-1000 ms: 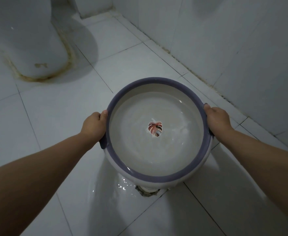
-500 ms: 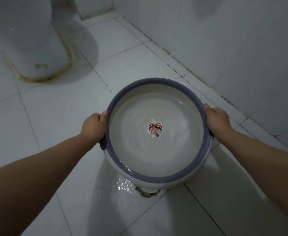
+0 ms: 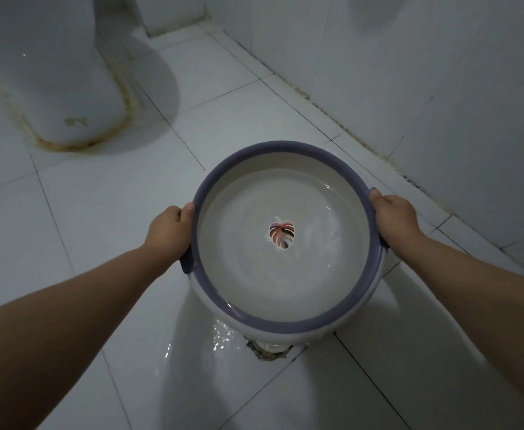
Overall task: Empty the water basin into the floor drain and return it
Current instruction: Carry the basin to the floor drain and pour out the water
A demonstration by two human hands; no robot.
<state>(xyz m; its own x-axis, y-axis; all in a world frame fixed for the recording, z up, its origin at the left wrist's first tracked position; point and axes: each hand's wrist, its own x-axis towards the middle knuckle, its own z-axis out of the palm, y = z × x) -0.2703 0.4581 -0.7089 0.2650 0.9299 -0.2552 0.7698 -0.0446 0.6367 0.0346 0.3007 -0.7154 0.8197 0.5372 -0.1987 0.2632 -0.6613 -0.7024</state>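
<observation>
A round white water basin point(image 3: 273, 150) with a purple rim and a red leaf print on its bottom hangs above the tiled floor, tilted toward me. Water lies in it and spills over the near edge. My left hand point(image 3: 169, 234) grips the left rim by a purple handle. My right hand point(image 3: 395, 217) grips the right rim. The floor drain point(image 3: 268, 352) shows just under the basin's near edge, partly hidden by it, with wet tile beside it.
A white toilet base point(image 3: 53, 82) with a stained seal stands at the upper left. A white tiled wall point(image 3: 425, 72) runs along the right side. White floor tiles point(image 3: 99, 197) spread around the basin.
The basin has stayed in both hands over the drain. The wet patch on the tile left of the drain has spread a little.
</observation>
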